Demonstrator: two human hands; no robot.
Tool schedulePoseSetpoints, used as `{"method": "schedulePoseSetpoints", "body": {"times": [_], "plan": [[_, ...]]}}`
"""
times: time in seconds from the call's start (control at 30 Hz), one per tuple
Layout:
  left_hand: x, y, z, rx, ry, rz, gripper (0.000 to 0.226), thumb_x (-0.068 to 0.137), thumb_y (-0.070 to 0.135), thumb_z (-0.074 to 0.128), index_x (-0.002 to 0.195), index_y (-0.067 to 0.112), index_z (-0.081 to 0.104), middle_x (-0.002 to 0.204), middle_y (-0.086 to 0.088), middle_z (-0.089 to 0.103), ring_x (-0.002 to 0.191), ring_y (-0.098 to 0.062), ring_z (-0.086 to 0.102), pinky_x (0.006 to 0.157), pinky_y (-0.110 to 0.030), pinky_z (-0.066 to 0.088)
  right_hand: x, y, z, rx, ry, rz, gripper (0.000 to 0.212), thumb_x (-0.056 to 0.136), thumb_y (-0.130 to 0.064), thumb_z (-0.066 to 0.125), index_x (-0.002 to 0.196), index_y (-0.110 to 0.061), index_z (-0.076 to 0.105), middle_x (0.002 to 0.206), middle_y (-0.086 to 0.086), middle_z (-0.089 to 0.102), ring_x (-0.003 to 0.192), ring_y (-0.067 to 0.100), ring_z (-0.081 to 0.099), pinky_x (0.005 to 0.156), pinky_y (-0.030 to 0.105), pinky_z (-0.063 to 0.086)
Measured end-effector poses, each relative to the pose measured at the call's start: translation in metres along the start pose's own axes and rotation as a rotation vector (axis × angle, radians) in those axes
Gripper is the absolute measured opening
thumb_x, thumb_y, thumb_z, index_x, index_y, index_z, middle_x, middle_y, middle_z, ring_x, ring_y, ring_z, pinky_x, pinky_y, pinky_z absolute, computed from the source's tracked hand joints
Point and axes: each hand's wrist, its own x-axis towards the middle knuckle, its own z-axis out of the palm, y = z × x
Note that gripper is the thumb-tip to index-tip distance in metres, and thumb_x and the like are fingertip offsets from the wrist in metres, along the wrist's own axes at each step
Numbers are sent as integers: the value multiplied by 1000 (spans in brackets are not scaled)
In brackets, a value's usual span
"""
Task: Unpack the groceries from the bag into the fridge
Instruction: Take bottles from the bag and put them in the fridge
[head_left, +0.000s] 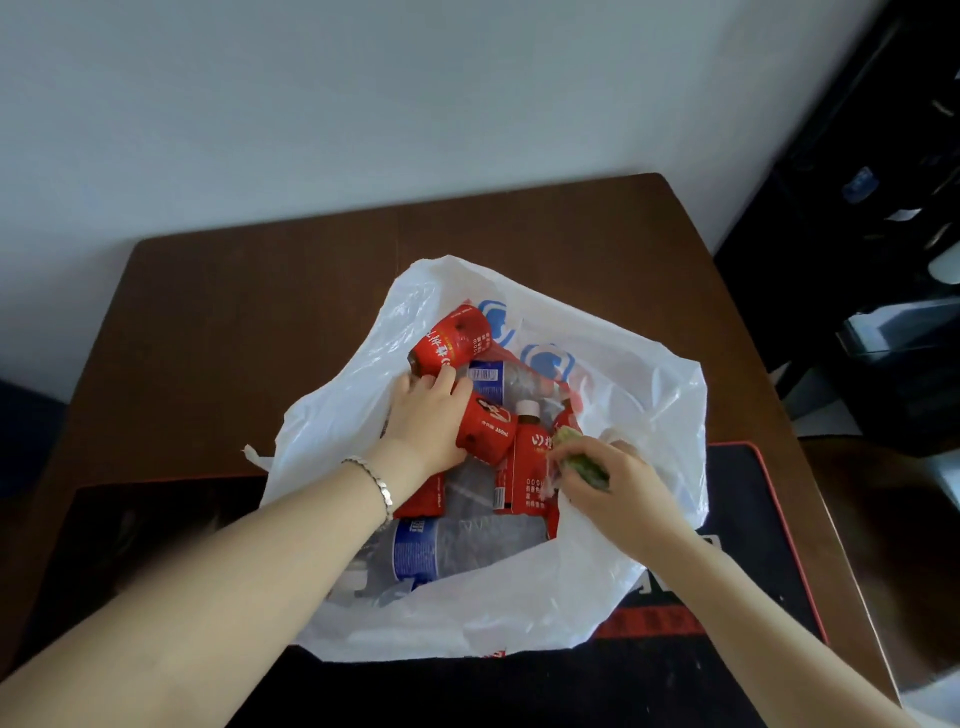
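A white plastic bag sits on the brown counter, its near edge overlapping a black mat with a red border. Its mouth is spread wide, so the contents show from above. The groceries all appear to be inside the bag; the fridge is not in view, so unpacking looks barely begun.

The bottles lie in a loose heap. A red-labelled bottle lies on its side at the far left, a second red bottle is in the middle, and a white-capped red bottle is just right of that. Two clear water bottles with blue labels lie on their sides, one at the far side and one at the near side.

The left hand, with a silver bracelet on its wrist, reaches into the bag. Its fingers curl over the far end of the second red bottle, apparently closing on it as the topmost, easiest one to lift. The thumb is hidden, so how firm the hold is cannot be told.

The right hand is at the bag's right rim, fingers pinched round a small green item. It is too blurred to name. The thin plastic bunches up against this hand, and it probably also serves to keep the mouth open and the bag steady while the other hand draws a bottle out.

The heaped bottles touch one another, so lifting one may let its neighbours roll.
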Motion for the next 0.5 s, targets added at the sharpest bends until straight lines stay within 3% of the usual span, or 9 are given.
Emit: {"method": "schedulePoseSetpoints", "body": {"times": [0.17, 0.33, 0.5], "plan": [[3, -6, 2, 155, -26, 55, 71, 82, 38, 66, 140, 17, 30, 140, -5, 38, 128, -26, 37, 109, -40, 29, 0, 4, 0, 33, 8, 10, 12, 92, -34, 52, 99, -43, 54, 107, -6, 54, 88, 6, 51, 67, 6, 38], [3, -9, -12, 241, 0, 164, 71, 77, 55, 62, 135, 23, 37, 137, -1, 47, 126, -22, 41, 105, -38, 31, -6, 7, -1, 85, 14, 0, 13, 92, -33, 52, 97, -45, 53, 105, -6, 51, 86, 5, 50, 70, 8, 41], [-35, -6, -18, -41, -100, 63, 78, 70, 59, 67, 132, 22, 38, 131, -1, 45, 117, -21, 49, 96, -35, 44, -10, 10, 1, 197, 25, -17, 24, 93, -30, 52, 87, -53, 49, 100, -9, 51, 91, 5, 53, 78, 15, 45]]}}
